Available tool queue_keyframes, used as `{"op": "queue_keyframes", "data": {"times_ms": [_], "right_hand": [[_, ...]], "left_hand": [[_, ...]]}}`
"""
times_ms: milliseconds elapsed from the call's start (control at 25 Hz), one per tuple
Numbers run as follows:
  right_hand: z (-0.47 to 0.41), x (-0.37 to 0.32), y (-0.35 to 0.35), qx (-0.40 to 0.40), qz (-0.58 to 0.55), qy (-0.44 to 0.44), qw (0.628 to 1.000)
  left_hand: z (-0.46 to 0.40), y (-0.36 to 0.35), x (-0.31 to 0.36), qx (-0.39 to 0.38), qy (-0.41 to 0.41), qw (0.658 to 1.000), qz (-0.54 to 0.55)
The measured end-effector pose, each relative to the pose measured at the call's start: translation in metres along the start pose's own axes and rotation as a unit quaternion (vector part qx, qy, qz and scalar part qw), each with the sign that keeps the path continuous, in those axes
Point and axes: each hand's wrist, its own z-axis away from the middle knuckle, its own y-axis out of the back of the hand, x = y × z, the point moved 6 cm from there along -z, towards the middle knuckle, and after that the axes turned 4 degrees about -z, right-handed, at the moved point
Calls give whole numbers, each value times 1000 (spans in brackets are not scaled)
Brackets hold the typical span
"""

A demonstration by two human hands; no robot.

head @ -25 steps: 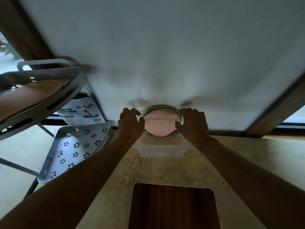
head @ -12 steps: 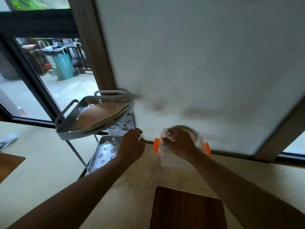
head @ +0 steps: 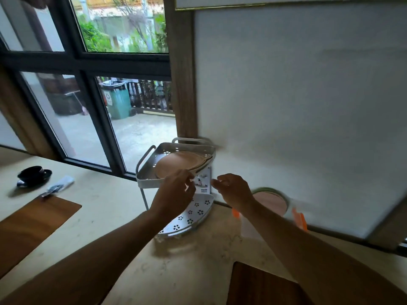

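Moved: both hands, off the container with orange clips and up-left to the corner rack.
Left hand: fingers loosely curled, empty, at the upper tier's front rim; contact unclear.
Right hand: loosely curled, empty, just beside the rack.
Brown plate: flat on the upper tier, not yet gripped.
Progress: reach nearly done; grasp and lift-out probably left.

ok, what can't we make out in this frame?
Head view only.
box: blurred, mostly behind the right forearm; contents unreadable.
leaflet: print too small and blurred.
left hand: motion blur; contact with rack unclear.
right hand: blurred; whether it pinches anything unclear.
board: cut off by bottom edge.
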Motion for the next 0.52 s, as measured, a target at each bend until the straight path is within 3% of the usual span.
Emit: {"op": "queue_keyframes", "data": {"times_ms": [120, 240, 360, 520], "right_hand": [[-9, -15, -14, -9, -27, -10, 1000], [-20, -20, -28, 0, -125, -66, 990], [-38, -20, -32, 34, -167, -109, 979], [-61, -14, -35, 65, -168, -144, 973]], "left_hand": [[-9, 16, -20, 42, 16, 998, -46], [-19, 14, -42, 12, 58, 996, -61], [-30, 2, -51, -27, 47, 996, -75], [-44, -8, -50, -18, 9, 996, -86]]}}
